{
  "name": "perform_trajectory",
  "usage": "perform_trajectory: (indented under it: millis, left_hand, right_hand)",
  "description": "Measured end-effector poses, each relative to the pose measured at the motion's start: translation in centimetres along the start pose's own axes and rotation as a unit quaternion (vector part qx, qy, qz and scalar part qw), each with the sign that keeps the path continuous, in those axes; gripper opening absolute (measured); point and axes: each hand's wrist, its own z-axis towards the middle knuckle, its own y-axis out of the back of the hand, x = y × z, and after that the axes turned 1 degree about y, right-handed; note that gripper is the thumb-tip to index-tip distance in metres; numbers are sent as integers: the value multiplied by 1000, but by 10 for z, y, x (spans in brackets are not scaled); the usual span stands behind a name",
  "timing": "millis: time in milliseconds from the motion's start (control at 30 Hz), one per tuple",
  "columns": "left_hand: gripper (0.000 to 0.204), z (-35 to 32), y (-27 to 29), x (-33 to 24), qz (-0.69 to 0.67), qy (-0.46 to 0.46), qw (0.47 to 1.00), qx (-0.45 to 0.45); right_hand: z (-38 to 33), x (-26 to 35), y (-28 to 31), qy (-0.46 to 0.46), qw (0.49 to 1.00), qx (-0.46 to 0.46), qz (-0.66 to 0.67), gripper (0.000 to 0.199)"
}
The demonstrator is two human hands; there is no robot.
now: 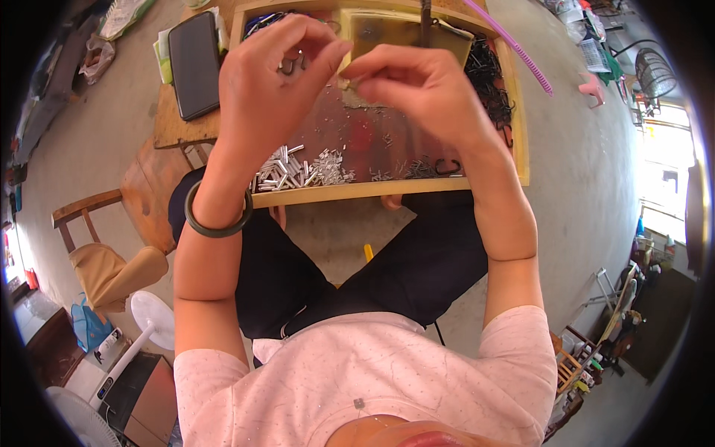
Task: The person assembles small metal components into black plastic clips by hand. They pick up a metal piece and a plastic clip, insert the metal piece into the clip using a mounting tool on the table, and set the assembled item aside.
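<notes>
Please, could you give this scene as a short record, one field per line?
Tray: shallow, wooden rim
Left hand: above the tray, curled; any held item unclear
Right hand: above the tray, thumb and forefinger close together; grip unclear
Tray, near left: silvery tube-like pieces
Tray, right side: dark hooks
Left of tray: dark-screened phone
Left wrist: dark bangle

tray [387, 192] with tubes [283, 170] near left, hooks [488, 67] at right, phone [194, 65] outside left
</notes>
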Motion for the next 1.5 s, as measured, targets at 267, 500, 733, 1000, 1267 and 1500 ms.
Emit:
perform_trajectory:
  millis: [267,500,733,1000,1267,1500]
  left_hand:
    - [17,-6,-16,-19,-29,-12,993,115]
    - [19,-6,-34,-18,-49,-20,990,132]
    - [19,-8,-31,-17,-159,107,975,116]
    - [19,-12,-31,1,-229,133,956,124]
    - [16,-12,-36,1,-222,163,949,153]
    - [14,-13,-41,-10,-238,188,938,166]
  right_hand:
    - [-12,4,37,-93,992,-86,5,15]
    - [-16,-1,35,-65,995,-68,-21,16]
    - [-42,12,42,-21,951,-55,-303,13]
    - [-82,-5,37,-25,778,141,-612,20]
    - [-86,-16,19,3,722,145,-676,48]
    - [-64,-4,35,55,904,20,-424,20]
